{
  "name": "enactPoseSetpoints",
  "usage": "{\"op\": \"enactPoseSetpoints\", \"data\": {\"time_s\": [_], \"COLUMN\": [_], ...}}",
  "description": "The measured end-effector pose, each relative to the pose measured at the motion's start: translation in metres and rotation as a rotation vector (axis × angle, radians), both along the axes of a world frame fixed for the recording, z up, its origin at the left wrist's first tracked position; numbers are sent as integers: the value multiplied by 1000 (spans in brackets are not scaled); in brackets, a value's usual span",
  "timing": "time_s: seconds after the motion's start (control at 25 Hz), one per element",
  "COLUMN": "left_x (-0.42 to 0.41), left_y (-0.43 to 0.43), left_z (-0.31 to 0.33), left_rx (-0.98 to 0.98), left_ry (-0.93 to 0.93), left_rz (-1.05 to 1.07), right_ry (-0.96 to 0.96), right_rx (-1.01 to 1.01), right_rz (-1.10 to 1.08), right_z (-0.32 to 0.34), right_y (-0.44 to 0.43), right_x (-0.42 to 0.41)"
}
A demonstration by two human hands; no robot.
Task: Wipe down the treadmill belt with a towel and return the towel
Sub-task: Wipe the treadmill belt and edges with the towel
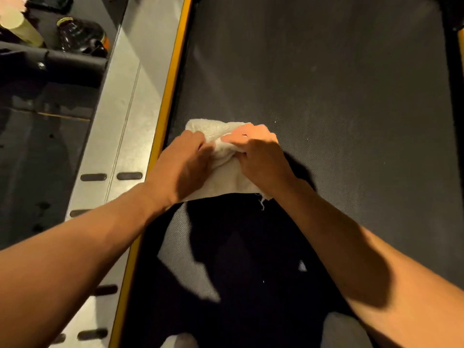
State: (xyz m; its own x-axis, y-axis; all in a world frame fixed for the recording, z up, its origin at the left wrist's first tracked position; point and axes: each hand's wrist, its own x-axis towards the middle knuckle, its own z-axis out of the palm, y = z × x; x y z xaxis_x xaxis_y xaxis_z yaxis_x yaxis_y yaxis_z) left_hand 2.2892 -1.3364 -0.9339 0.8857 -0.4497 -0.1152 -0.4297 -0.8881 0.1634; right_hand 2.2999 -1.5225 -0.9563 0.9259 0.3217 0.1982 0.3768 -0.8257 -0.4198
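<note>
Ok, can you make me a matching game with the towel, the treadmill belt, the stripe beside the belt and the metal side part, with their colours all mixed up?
Things:
1. towel
2. treadmill belt
3. edge stripe
4. side rail

Colours:
A. silver-grey
B. yellow
C. cream white
D. dark grey

Right pairs: 1-C, 2-D, 3-B, 4-A.

dark bottle [77,33] lying top left, pale cylinder [22,26] near it, black padded bar [65,65] just below both.
</note>
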Motion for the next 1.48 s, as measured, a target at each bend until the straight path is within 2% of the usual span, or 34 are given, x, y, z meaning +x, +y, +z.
{"op": "enactPoseSetpoints", "data": {"time_s": [0.12, 0.24, 0.32, 0.4, 0.48, 0.64, 0.8, 0.88, 0.96, 1.2, 1.32, 1.4, 1.48], "left_x": [17, 30, 23, 5, -3, 27, 26, 11, 1, 1, -12, -20, -16], "left_y": [3, 23, 17, -1, -12, -37, -50, -52, -62, -73, -79, -96, -116], "left_z": [7, 22, 28, 32, 30, 37, 33, 28, 24, 24, 25, 24, 19], "left_rx": [30, 80, 88, 77, 71, 174, 330, 304, 213, 163, 119, 90, 105], "left_ry": [-14, -14, -24, 2, 28, 91, 86, 96, 117, 94, 68, 68, 12], "left_rz": [-131, -65, -66, -235, -361, -243, -277, -305, -281, -203, -270, -317, -340], "right_ry": [52, 235, 240, 177, 132, 255, 356, 398, 382, 286, 246, 295, 383], "right_rx": [0, -64, -40, 47, 17, -242, -223, -205, -197, -199, -180, -108, -125], "right_rz": [-34, 4, 51, 60, -5, -67, 0, 15, -7, -17, -7, -111, -183], "right_z": [2, 7, 9, 4, 3, 28, 29, 17, 14, 32, 14, 14, 19], "right_y": [-5, 18, 16, -3, -28, -44, -41, -55, -68, -68, -81, -102, -117], "right_x": [15, 17, 2, -14, -21, -7, -13, -25, -31, -26, -47, -52, -47]}}
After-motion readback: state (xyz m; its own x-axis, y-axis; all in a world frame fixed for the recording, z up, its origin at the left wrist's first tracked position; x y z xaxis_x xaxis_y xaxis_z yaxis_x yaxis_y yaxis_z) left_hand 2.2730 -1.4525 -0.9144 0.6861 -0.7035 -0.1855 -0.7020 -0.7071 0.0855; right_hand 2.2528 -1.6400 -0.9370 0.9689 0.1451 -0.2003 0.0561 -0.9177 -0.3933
